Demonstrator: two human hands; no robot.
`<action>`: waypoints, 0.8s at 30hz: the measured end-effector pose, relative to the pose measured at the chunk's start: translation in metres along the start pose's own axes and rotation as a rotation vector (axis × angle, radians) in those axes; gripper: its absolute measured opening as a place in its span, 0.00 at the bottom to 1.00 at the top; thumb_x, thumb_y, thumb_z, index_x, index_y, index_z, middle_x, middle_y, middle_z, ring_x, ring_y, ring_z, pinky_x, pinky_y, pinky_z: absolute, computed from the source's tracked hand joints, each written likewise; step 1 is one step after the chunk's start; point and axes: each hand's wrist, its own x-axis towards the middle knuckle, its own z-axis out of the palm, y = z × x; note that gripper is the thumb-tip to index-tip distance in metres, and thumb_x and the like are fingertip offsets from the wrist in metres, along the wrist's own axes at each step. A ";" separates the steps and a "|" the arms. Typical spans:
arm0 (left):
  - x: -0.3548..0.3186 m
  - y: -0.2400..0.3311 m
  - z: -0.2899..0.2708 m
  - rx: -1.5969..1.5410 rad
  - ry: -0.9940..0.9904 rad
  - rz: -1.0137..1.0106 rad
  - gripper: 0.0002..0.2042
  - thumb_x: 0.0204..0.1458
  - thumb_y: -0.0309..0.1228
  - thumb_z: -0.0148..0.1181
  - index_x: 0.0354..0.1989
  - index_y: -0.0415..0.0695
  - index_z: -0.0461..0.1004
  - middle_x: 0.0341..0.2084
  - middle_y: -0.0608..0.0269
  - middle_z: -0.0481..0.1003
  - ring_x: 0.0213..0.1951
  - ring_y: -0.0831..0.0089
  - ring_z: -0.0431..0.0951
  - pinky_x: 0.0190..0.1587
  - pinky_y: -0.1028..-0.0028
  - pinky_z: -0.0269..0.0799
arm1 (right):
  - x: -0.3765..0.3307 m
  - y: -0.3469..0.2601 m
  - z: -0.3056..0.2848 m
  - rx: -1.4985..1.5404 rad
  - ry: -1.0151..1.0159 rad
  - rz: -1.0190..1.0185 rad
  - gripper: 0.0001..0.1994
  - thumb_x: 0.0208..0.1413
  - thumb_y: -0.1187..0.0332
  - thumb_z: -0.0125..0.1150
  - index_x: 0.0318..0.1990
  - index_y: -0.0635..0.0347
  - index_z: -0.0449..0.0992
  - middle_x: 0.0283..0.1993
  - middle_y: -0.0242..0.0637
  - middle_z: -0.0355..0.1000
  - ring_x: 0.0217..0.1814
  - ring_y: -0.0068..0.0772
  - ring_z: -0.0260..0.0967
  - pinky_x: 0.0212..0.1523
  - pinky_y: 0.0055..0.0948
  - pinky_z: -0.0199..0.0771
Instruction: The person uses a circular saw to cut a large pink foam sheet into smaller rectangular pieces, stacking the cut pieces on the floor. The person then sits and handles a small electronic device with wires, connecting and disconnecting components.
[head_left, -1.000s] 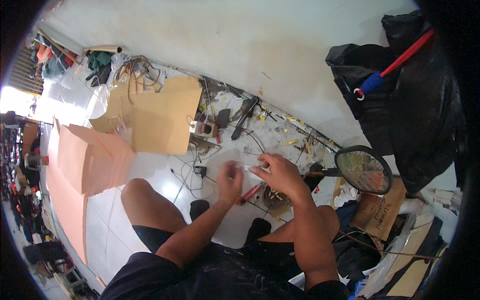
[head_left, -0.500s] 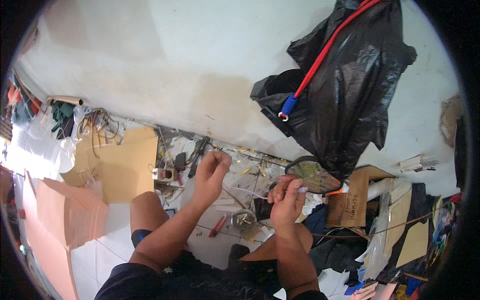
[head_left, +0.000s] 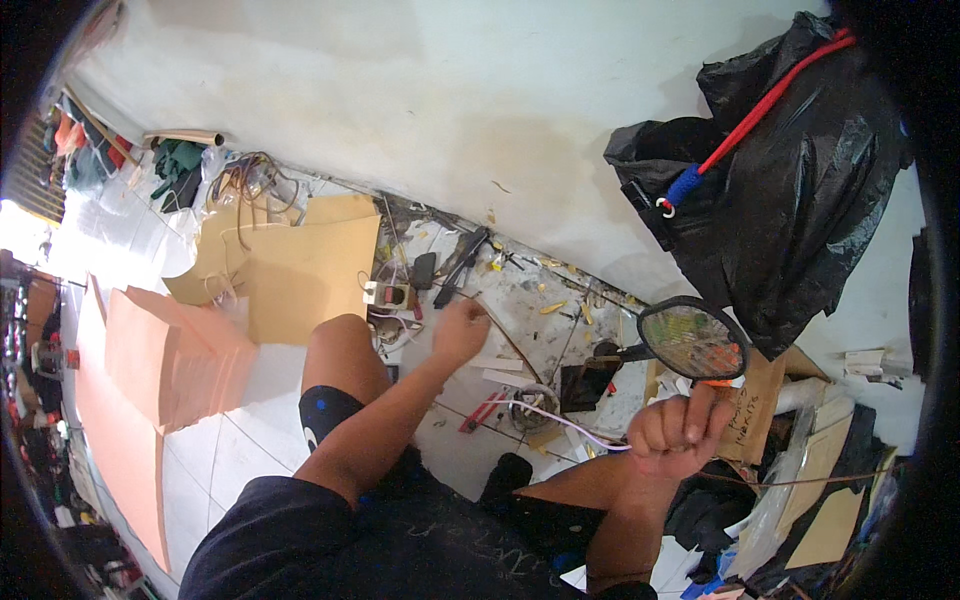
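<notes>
A pale wire [head_left: 560,420] is gripped in the closed right hand [head_left: 678,432], lower right of centre. The left hand [head_left: 460,332], loosely curled at centre, hovers over floor clutter; whether anything is held cannot be told. The wire is drawn out but unattached; work appears mid-way.

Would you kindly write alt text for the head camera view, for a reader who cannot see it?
A person sitting on a tiled floor grips a thin pale cable in the closed right hand, while the left hand reaches toward small tools scattered by the white wall. Cardboard sheets lie to the left; a racket-shaped swatter and black plastic bag sit to the right.
</notes>
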 end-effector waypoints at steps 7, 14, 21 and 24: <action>-0.001 -0.028 -0.039 0.026 -0.015 -0.243 0.21 0.48 0.49 0.57 0.37 0.42 0.80 0.39 0.49 0.79 0.48 0.53 0.77 0.56 0.49 0.61 | 0.006 -0.030 0.019 -0.065 -0.232 -0.148 0.22 0.69 0.51 0.38 0.27 0.57 0.61 0.16 0.30 0.54 0.14 0.20 0.46 0.14 0.22 0.48; -0.013 -0.029 -0.108 0.866 -0.418 0.049 0.36 0.52 0.69 0.39 0.39 0.49 0.81 0.35 0.59 0.81 0.44 0.59 0.79 0.58 0.46 0.50 | 0.009 -0.036 0.026 -0.122 -0.145 -0.280 0.22 0.67 0.49 0.41 0.26 0.56 0.61 0.15 0.28 0.54 0.14 0.19 0.43 0.14 0.23 0.46; 0.040 -0.052 -0.198 1.158 -0.078 -0.068 0.22 0.51 0.52 0.50 0.34 0.48 0.82 0.32 0.58 0.80 0.44 0.62 0.77 0.56 0.52 0.54 | -0.007 0.048 0.028 -0.854 0.056 0.037 0.25 0.64 0.46 0.45 0.27 0.60 0.69 0.19 0.36 0.62 0.23 0.31 0.62 0.32 0.41 0.71; 0.060 -0.053 -0.230 1.138 0.193 0.079 0.18 0.51 0.49 0.52 0.30 0.48 0.81 0.27 0.58 0.80 0.39 0.61 0.77 0.54 0.55 0.56 | 0.006 0.078 0.038 -0.920 0.002 0.002 0.25 0.62 0.46 0.49 0.28 0.62 0.70 0.22 0.36 0.64 0.28 0.32 0.64 0.43 0.43 0.71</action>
